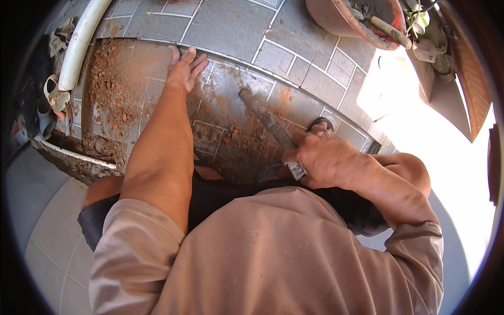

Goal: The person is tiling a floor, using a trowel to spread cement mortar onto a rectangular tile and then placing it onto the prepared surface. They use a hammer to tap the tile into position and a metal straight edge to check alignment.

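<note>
My left hand point(184, 71) presses on the far edge of a large patterned grey tile point(210, 86) smeared with wet mud, its fingers spread and bare. My right hand point(325, 157) is closed around a mud-caked, round, stick-like tool point(268, 118). The tool slants up and left, its blunt far end at or just above the tile. A pale, dirty piece shows under my right fist; whether it belongs to the tool I cannot tell.
Loose reddish soil and rubble point(113, 84) lie on the tile's left part. A white pipe point(84, 44) stands beyond it. At the far right sits a reddish tub point(331, 18) of grey mortar with a handled tool point(391, 31). Laid grey tiles point(220, 29) stretch along the far side.
</note>
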`<action>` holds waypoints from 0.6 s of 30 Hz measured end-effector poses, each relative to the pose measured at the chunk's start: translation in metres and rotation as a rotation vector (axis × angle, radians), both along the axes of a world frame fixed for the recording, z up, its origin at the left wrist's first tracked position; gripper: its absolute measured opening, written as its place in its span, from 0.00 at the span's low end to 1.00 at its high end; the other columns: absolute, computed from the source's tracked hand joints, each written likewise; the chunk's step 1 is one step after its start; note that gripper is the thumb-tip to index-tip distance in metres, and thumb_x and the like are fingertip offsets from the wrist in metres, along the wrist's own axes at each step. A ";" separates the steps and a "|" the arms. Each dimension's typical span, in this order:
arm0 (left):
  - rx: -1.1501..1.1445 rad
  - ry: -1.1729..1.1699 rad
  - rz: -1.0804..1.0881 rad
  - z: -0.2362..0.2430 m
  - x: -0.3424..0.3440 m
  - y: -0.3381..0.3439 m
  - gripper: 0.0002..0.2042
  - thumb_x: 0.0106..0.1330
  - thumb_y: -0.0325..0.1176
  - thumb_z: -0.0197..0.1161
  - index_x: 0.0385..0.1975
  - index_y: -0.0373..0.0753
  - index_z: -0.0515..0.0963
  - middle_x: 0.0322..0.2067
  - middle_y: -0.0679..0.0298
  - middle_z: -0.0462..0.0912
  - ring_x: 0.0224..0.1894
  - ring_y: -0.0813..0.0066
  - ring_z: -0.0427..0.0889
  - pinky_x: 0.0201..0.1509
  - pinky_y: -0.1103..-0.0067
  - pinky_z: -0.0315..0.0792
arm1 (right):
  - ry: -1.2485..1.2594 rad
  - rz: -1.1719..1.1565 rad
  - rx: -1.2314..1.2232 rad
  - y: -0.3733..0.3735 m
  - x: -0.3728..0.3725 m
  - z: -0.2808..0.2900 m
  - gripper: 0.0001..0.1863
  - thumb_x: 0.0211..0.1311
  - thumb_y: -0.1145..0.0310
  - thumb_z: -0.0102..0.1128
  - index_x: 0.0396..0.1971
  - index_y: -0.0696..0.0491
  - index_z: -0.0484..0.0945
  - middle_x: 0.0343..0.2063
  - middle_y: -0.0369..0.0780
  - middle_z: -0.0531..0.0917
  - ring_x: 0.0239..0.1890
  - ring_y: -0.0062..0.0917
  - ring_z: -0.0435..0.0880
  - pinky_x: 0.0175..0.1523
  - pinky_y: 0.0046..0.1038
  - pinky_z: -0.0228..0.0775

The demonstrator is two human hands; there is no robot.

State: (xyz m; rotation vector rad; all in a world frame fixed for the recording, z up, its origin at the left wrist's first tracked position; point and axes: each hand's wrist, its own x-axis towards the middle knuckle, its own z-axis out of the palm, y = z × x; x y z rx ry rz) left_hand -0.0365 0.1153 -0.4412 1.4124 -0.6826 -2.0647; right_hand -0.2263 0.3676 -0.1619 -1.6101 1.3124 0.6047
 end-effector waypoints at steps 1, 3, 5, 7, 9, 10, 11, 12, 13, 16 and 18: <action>-0.014 -0.008 -0.007 -0.002 0.000 0.001 0.50 0.78 0.32 0.65 0.84 0.53 0.29 0.74 0.44 0.62 0.64 0.47 0.80 0.70 0.59 0.82 | 0.060 0.001 -0.016 0.003 0.000 -0.002 0.19 0.61 0.61 0.73 0.53 0.40 0.89 0.51 0.47 0.80 0.55 0.49 0.86 0.61 0.44 0.80; -0.037 -0.023 -0.019 -0.005 0.002 0.001 0.52 0.76 0.30 0.66 0.84 0.54 0.27 0.76 0.44 0.60 0.64 0.49 0.81 0.71 0.61 0.82 | 0.180 0.005 -0.043 0.008 0.004 -0.007 0.19 0.60 0.61 0.73 0.53 0.41 0.89 0.51 0.47 0.80 0.55 0.51 0.85 0.61 0.45 0.80; -0.050 -0.045 -0.004 -0.006 -0.001 0.005 0.53 0.76 0.30 0.66 0.84 0.53 0.26 0.75 0.45 0.62 0.63 0.50 0.82 0.71 0.62 0.81 | 0.100 -0.066 -0.040 0.010 0.003 0.000 0.20 0.60 0.63 0.73 0.53 0.41 0.89 0.51 0.47 0.81 0.57 0.51 0.84 0.61 0.45 0.80; -0.062 -0.038 0.007 -0.008 -0.002 0.006 0.53 0.76 0.30 0.67 0.84 0.53 0.27 0.74 0.46 0.65 0.62 0.50 0.83 0.70 0.62 0.82 | 0.049 -0.122 -0.002 0.007 0.002 0.006 0.20 0.59 0.64 0.72 0.54 0.41 0.89 0.50 0.47 0.81 0.58 0.52 0.83 0.61 0.46 0.81; -0.054 -0.043 0.008 -0.002 -0.005 0.007 0.52 0.76 0.30 0.67 0.84 0.53 0.27 0.74 0.47 0.65 0.62 0.50 0.83 0.70 0.63 0.83 | 0.034 -0.175 0.068 0.004 0.001 0.008 0.21 0.58 0.66 0.71 0.54 0.41 0.88 0.49 0.46 0.82 0.58 0.52 0.83 0.61 0.47 0.81; -0.051 -0.045 0.008 0.001 -0.006 0.008 0.52 0.76 0.31 0.67 0.84 0.53 0.28 0.74 0.47 0.65 0.62 0.50 0.83 0.69 0.63 0.83 | 0.075 -0.145 0.007 0.008 0.003 0.006 0.22 0.57 0.67 0.71 0.54 0.40 0.89 0.48 0.46 0.82 0.58 0.52 0.83 0.61 0.47 0.81; -0.071 -0.057 0.013 0.002 -0.007 0.008 0.52 0.77 0.32 0.66 0.84 0.52 0.27 0.72 0.43 0.67 0.62 0.48 0.84 0.67 0.63 0.85 | 0.119 -0.117 -0.056 0.013 0.006 0.002 0.22 0.56 0.68 0.70 0.54 0.40 0.89 0.47 0.46 0.82 0.58 0.52 0.83 0.60 0.47 0.81; -0.036 -0.061 0.005 0.003 -0.007 0.009 0.52 0.76 0.32 0.67 0.84 0.51 0.28 0.70 0.42 0.70 0.60 0.47 0.85 0.66 0.62 0.85 | 0.163 -0.088 -0.119 0.015 0.009 0.001 0.23 0.56 0.69 0.70 0.54 0.40 0.89 0.46 0.46 0.83 0.58 0.52 0.83 0.60 0.48 0.81; -0.001 -0.065 -0.004 0.004 -0.007 0.011 0.53 0.76 0.32 0.68 0.84 0.51 0.28 0.69 0.42 0.72 0.59 0.46 0.86 0.64 0.60 0.85 | 0.121 -0.085 -0.069 0.014 0.008 0.002 0.23 0.57 0.68 0.70 0.55 0.41 0.88 0.48 0.47 0.84 0.57 0.51 0.84 0.61 0.47 0.81; 0.024 -0.034 -0.089 0.016 -0.013 0.020 0.55 0.76 0.34 0.68 0.82 0.50 0.22 0.67 0.37 0.73 0.59 0.46 0.86 0.63 0.60 0.86 | 0.030 -0.076 0.049 -0.001 0.003 0.018 0.23 0.58 0.68 0.69 0.56 0.43 0.88 0.50 0.49 0.86 0.54 0.49 0.87 0.61 0.44 0.81; 0.018 -0.037 -0.185 0.022 -0.018 0.031 0.58 0.75 0.35 0.69 0.81 0.49 0.17 0.67 0.35 0.73 0.60 0.47 0.86 0.64 0.61 0.86 | 0.011 -0.086 0.085 -0.007 0.008 0.026 0.22 0.57 0.68 0.69 0.54 0.44 0.89 0.48 0.49 0.86 0.53 0.49 0.88 0.60 0.44 0.82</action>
